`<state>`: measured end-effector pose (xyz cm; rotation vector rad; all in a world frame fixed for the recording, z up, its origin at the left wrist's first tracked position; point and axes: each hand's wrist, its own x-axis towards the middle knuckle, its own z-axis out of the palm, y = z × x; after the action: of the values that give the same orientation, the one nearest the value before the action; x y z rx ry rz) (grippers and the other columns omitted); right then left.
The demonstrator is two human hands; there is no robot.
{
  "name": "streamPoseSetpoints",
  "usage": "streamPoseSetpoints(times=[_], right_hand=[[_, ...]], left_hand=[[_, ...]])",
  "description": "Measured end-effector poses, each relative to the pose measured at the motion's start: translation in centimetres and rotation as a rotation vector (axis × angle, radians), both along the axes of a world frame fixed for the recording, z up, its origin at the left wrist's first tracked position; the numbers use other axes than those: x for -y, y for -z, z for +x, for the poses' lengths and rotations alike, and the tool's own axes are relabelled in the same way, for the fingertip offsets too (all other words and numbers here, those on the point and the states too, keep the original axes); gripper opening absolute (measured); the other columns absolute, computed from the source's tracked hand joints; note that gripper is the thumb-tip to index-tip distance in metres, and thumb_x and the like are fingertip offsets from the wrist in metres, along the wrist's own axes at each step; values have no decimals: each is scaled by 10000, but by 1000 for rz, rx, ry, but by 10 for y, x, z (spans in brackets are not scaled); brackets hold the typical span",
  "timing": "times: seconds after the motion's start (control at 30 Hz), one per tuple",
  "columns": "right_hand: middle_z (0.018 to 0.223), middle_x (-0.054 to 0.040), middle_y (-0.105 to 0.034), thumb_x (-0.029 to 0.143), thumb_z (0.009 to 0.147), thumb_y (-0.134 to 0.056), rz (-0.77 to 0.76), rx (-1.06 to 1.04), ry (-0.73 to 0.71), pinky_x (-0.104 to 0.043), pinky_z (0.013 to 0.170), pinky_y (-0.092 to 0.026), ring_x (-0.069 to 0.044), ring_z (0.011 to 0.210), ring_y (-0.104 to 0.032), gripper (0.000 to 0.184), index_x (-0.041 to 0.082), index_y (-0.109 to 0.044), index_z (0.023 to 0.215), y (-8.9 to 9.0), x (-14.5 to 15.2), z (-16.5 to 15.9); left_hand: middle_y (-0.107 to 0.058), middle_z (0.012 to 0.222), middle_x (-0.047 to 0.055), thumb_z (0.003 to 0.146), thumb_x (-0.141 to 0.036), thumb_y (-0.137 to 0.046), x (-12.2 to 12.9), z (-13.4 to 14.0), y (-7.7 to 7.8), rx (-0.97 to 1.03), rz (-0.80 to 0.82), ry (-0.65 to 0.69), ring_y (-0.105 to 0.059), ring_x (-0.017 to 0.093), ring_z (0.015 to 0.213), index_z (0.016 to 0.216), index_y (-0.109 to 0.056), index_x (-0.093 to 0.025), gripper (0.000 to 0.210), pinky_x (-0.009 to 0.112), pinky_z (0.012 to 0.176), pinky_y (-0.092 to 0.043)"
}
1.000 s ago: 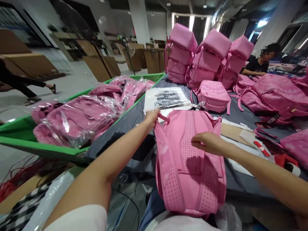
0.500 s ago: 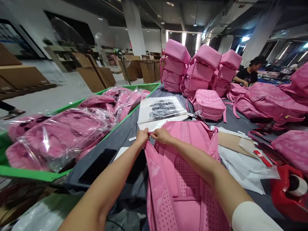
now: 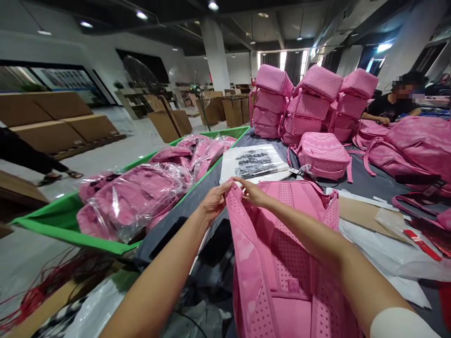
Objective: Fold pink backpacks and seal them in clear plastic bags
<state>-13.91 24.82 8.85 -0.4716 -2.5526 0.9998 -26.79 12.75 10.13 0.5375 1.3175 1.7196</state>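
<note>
A large pink backpack (image 3: 292,263) lies on the table before me, its padded, dotted back panel facing up. My left hand (image 3: 215,201) pinches the upper end of its left shoulder strap (image 3: 243,253). Close beside it, my right hand (image 3: 251,191) grips the same strap end from the right, fingers curled. The strap is raised off the panel near its top. Just beyond the hands lies a stack of printed clear plastic bags (image 3: 253,162). A small pink bag (image 3: 324,155) stands right of that stack.
On the left, a green-rimmed bin (image 3: 88,241) holds several plastic-wrapped pink backpacks (image 3: 137,195). Stacked pink bags (image 3: 306,103) rise at the back. Cardboard (image 3: 366,213), white sheets and a red cutter (image 3: 422,244) lie right. A person (image 3: 394,101) works at far right.
The view has swung left, so things appear farther right. The strap end is lifted higher and shows more between my hands. Both hands keep their hold.
</note>
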Motion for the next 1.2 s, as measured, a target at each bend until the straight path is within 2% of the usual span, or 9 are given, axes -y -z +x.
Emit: streamPoseSetpoints(times=[0.07,0.17,0.37,0.63,0.8,0.9,1.0,1.1,1.2], right_hand=[[971,-8,-571,45,790,-699,33,-92,-4,-260,838,-453,-149,899,-569,334,181,-661,1092,-14,-4,-8],[882,9,-559,102,825,-650,52,-148,24,-268,836,-437,-155,895,-552,111,189,-583,838,-26,-8,-4],[658,92,-434,215,917,-507,-173,-261,145,-236,609,-387,-131,597,-440,75,232,-465,977,1,9,52],[932,-65,-644,135,953,-467,84,-202,506,-338,849,-486,-223,929,-596,149,192,-605,950,0,20,126],[861,0,-732,61,855,-535,-162,41,81,-270,789,-523,-192,852,-666,262,162,-727,1002,11,88,154],[1029,-67,-765,88,896,-536,-206,265,-244,-250,769,-507,-184,878,-674,300,119,-708,1139,17,157,189],[975,-127,-763,263,923,-636,-165,558,-321,-251,559,-421,-181,703,-638,300,88,-681,1162,-2,200,232],[863,-72,-745,347,966,-601,-146,505,-169,-233,552,-381,-150,647,-604,235,152,-706,1043,-33,184,270],[720,-26,-688,364,1016,-477,22,239,349,-229,614,-401,-138,632,-595,304,178,-687,898,-55,113,303]], left_hand=[[-711,719,34,594,-319,-933,5,7,-12,-72,66,41,-623,124,597,832,-733,-110,375,222,568,-517],[-735,760,24,474,-397,-979,7,16,-21,-205,182,-33,-615,128,637,815,-759,-133,484,224,590,-502],[-728,776,19,421,-436,-964,-17,38,-22,-263,273,-53,-615,153,741,763,-783,-149,482,260,702,-487],[-698,755,10,480,-448,-934,-51,97,-29,-278,316,103,-596,153,699,721,-776,-174,398,273,646,-478],[-671,659,23,548,-445,-907,-76,82,-29,-389,233,145,-601,205,696,660,-715,-201,331,342,669,-502],[-656,653,36,678,-468,-826,-92,85,-8,-545,134,196,-614,214,672,648,-664,-191,322,367,678,-512],[-666,714,54,769,-433,-760,-103,106,23,-666,74,209,-651,243,716,684,-644,-184,288,400,700,-533],[-691,924,116,760,-278,-779,-107,126,42,-810,32,125,-648,356,1036,779,-651,-180,163,522,899,-511],[-595,1306,202,761,-112,-740,-108,140,42,-998,55,60,-400,452,1386,1065,-669,-161,316,667,1118,-293]])
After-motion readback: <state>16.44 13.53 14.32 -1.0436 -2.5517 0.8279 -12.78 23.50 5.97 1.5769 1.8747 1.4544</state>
